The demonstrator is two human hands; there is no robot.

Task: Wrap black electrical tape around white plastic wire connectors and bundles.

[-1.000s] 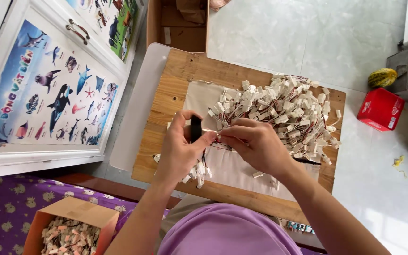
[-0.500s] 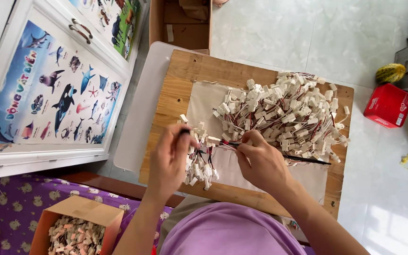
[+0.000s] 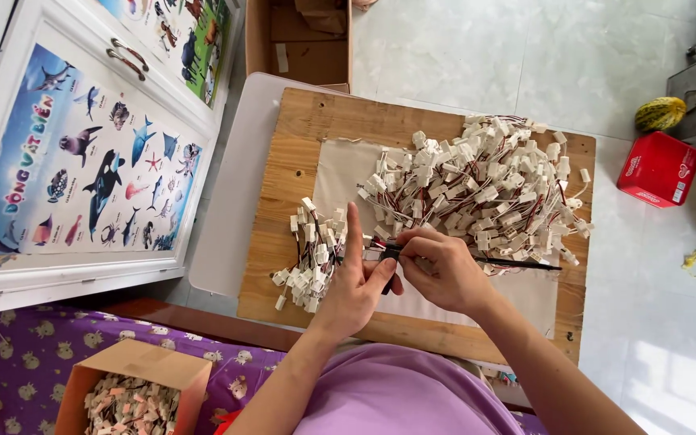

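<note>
Here the left hand and the right hand meet over the near middle of the wooden surface, on the pale cloth spread across it. The left hand has its index finger stretched straight up and its thumb pressed against a small black piece, which the right hand's closed fingertips pinch from the other side. From that pinch a thin dark wire runs off toward the right edge of the surface.

Just left of the left hand, touching it, lies a small bunch of white connectors on dark leads. A far larger heap of white connectors with red and black wires fills the far right part of the surface, its near edge just beyond the right hand.

A cardboard box of small pale pieces stands on the purple patterned fabric at the near left. A red box sits on the tiled floor past the right edge, and a sea-animal poster covers the white cabinet door at the left.
</note>
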